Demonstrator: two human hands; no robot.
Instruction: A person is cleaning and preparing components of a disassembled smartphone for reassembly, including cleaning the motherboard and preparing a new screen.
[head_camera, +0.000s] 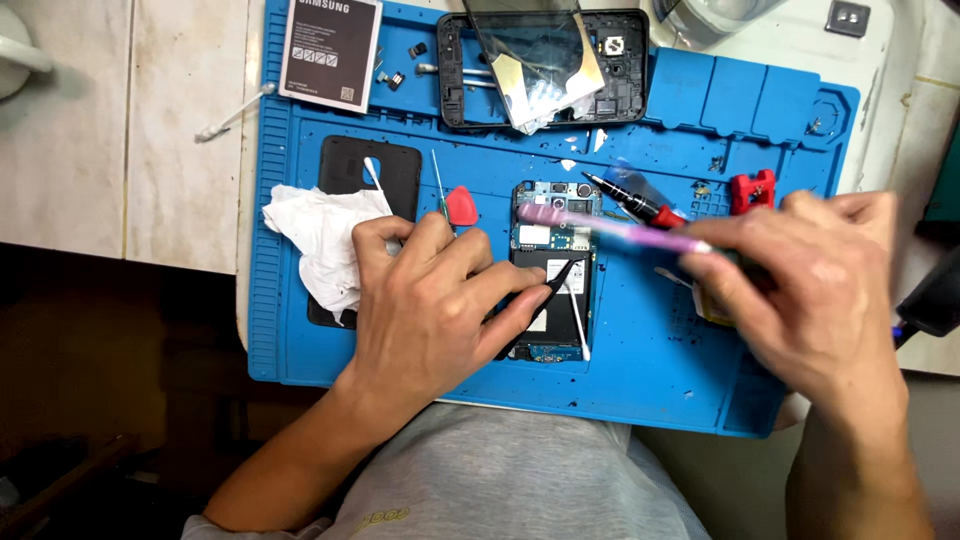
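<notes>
Circuit board (552, 262), bare and face up in its opened phone body, sits mid-mat on our blue repair mat (640, 370), and we're right over it with both hands. Our left hand (430, 310) rests its heel on the mat and pinches black tweezers (548, 290) between thumb and fingers, tips closed down on the lower half of the board; whether they actually hold anything there, we cannot tell. Our right hand (800, 290) is curled tight around a pink-handled brush (610, 228), its head reaching across to the top of the board by the camera parts. The risk, as we judge it: those sharp tips could skid and scratch a trace or lift a small part if the hand shifts. The brush could sweep loose bits across the mat, or nudge the red-handled screwdriver (640, 205) lying just beside the board. A white cotton swab (578, 325) lies on the board close to the tweezers and could snag. The crumpled tissue (320, 235) sits touching our left knuckles.
</notes>
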